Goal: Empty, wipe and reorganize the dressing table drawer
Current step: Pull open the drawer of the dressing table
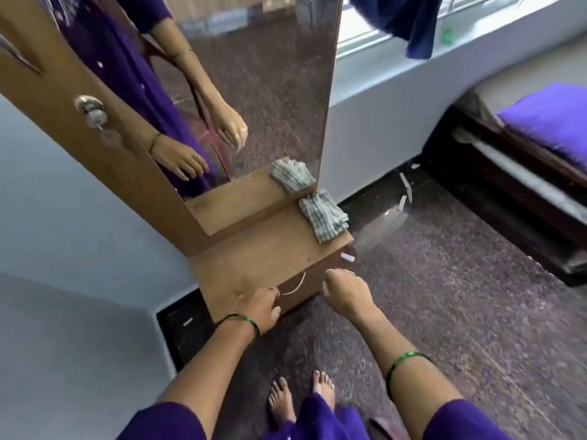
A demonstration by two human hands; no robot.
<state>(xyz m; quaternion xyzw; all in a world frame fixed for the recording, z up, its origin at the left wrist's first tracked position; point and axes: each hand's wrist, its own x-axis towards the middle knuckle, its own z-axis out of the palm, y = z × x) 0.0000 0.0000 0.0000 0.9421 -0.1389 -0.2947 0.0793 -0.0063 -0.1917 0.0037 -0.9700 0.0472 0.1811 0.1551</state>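
Speckled floor surrounds my low wooden table; checked cloth at two o'clock. My left hand curls at the drawer handle, right hand loosely fisted, empty.

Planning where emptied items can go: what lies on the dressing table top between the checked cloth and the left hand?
Head view: only bare wooden top lies between the checked cloth and the left hand.

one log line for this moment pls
drawer: shut | left hand: at handle | right hand: free, curled | cloth: on top
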